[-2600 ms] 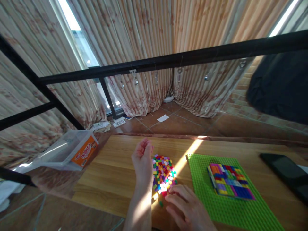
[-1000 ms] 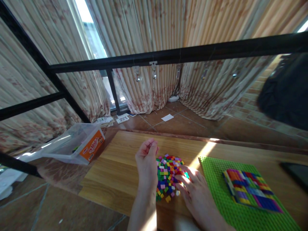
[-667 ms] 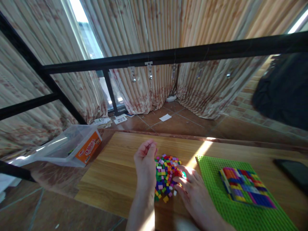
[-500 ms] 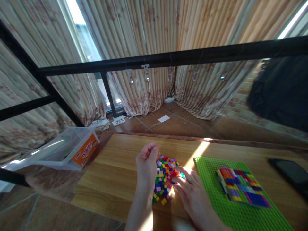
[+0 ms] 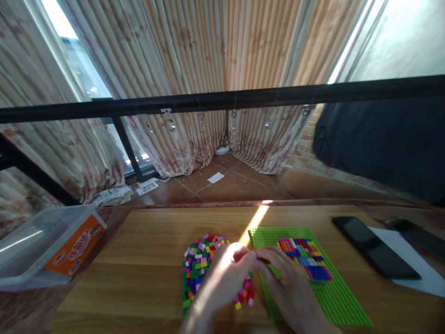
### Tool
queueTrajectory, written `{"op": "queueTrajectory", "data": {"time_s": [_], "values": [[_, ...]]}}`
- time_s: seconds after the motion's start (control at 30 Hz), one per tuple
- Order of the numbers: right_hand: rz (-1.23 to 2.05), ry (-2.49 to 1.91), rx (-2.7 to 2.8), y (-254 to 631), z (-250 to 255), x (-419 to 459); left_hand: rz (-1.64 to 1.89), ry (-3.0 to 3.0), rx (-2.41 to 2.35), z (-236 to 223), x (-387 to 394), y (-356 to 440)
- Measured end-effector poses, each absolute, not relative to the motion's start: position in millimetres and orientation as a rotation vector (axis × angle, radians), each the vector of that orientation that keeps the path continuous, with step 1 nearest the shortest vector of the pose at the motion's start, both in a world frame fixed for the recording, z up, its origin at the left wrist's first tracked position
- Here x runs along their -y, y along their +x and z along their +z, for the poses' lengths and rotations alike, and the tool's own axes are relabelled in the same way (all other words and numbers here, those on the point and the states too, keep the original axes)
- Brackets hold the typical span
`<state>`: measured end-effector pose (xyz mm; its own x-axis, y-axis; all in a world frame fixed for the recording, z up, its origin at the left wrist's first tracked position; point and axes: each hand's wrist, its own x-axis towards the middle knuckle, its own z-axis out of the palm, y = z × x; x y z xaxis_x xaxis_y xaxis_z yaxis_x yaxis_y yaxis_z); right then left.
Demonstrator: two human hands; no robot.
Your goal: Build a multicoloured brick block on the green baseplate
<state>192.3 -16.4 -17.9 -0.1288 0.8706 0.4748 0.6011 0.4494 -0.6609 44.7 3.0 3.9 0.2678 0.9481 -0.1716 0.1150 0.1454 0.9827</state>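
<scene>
My left hand is closed in a pinch above the right part of a pile of small coloured toy bricks. My right hand meets it fingertip to fingertip over the left edge of a green studded baseplate, its fingers also pinched. Whatever sits between the fingertips is hidden or too small to name. On the baseplate stands a block of joined multicoloured bricks, just beyond my right hand. My left hand and forearm cover part of the loose pile.
A clear plastic bin with an orange label stands left of the wooden table. A dark phone rests partly on white paper at the right. A black metal rail crosses beyond the table, before curtains.
My left hand has come down and right from beside the pile to meet my right hand. My right hand has left the bricks. The view has turned right, showing the phone and paper.
</scene>
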Motion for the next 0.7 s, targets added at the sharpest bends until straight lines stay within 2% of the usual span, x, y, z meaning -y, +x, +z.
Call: {"op": "queueTrajectory", "data": {"time_s": [0.3, 0.57, 0.7], "values": [[0.569, -1.214, 1.710, 225.6, -3.7, 29.6, 0.799, 1.098, -1.000, 8.8, -5.1, 80.2], [0.751, -1.283, 1.030, 289.9, -1.4, 26.7, 0.781, 1.132, -1.076, 5.5, -5.6, 108.9], [0.837, -1.338, 0.948, 317.4, -13.4, 26.9, 0.779, 1.186, -1.143, -1.6, -8.0, 114.9]]}}
